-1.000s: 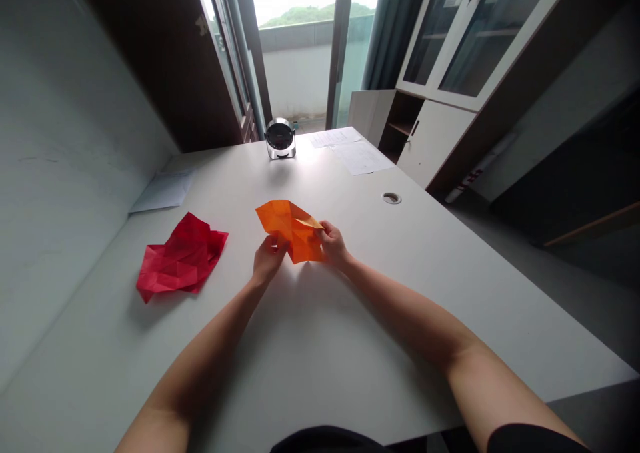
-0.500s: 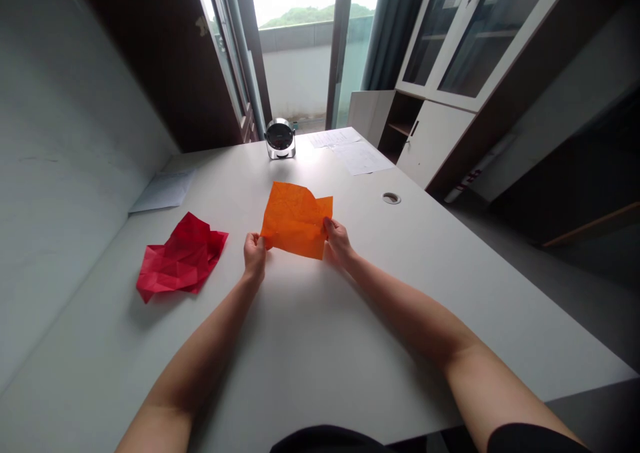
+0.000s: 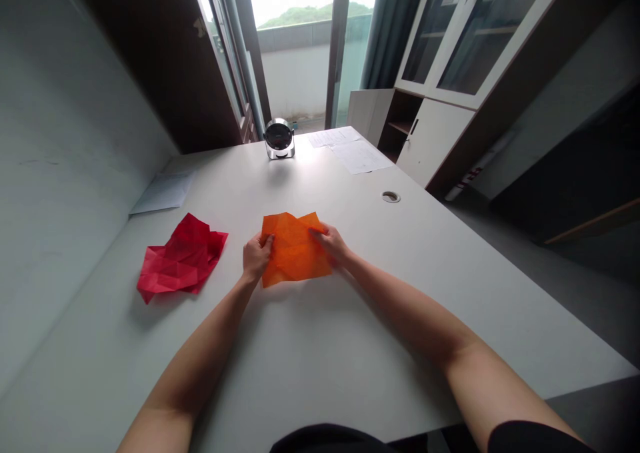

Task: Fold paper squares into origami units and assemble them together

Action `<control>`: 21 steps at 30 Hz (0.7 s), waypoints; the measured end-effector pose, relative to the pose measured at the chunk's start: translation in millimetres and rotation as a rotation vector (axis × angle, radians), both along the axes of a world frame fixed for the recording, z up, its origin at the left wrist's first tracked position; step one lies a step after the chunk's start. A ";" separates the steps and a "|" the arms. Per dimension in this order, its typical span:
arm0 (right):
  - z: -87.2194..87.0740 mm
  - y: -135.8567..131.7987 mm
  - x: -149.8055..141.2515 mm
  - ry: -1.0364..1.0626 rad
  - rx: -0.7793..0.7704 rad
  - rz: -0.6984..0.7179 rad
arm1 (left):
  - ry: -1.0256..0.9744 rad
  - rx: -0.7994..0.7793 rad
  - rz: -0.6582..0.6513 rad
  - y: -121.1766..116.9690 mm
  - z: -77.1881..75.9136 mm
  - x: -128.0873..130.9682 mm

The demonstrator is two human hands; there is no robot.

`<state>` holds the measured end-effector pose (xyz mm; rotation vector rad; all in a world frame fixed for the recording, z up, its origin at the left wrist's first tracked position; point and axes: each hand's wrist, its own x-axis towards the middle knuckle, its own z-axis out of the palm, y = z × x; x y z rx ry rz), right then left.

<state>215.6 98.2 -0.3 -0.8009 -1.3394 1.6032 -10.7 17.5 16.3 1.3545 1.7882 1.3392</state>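
Note:
A creased sheet of orange paper (image 3: 294, 250) is stretched between my two hands over the middle of the table. My left hand (image 3: 257, 256) pinches its left side, thumb on top. On the right side, my right hand (image 3: 331, 241) grips the sheet near its upper corner, thumb also on top. The fingers beneath the paper are partly hidden. To the left, a crumpled, many-creased sheet of red paper (image 3: 181, 258) lies on the table, apart from both hands.
The white table (image 3: 320, 360) runs back toward a glass door. A round silver-framed device (image 3: 280, 138) stands at its far edge. Printed papers (image 3: 357, 154) lie at the back right, near a cable hole (image 3: 391, 197). More paper (image 3: 164, 192) rests along the left wall.
The orange paper has come nearer to me and its far edge has dropped lower. Both hands now hold it further in from its sides. The red paper has not moved.

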 end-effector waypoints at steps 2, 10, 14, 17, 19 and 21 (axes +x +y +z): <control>2.3 -0.3 0.4 0.034 -0.013 -0.014 | 0.142 0.014 0.000 -3.0 3.2 1.3; 6.9 3.6 -0.2 0.219 -0.205 -0.101 | -0.119 0.001 -0.123 -0.3 15.7 2.9; 2.0 9.7 4.3 0.117 -0.105 -0.156 | -0.298 0.052 -0.017 -0.3 31.2 -17.5; -2.2 13.3 6.1 0.126 -0.081 -0.157 | -0.301 0.143 0.172 -7.1 45.2 -60.1; -3.1 13.7 5.6 0.131 -0.077 -0.134 | -0.203 0.167 0.338 -16.9 53.4 -101.2; -2.7 12.9 4.1 0.119 -0.061 -0.112 | -0.071 0.141 0.489 -31.3 59.6 -147.5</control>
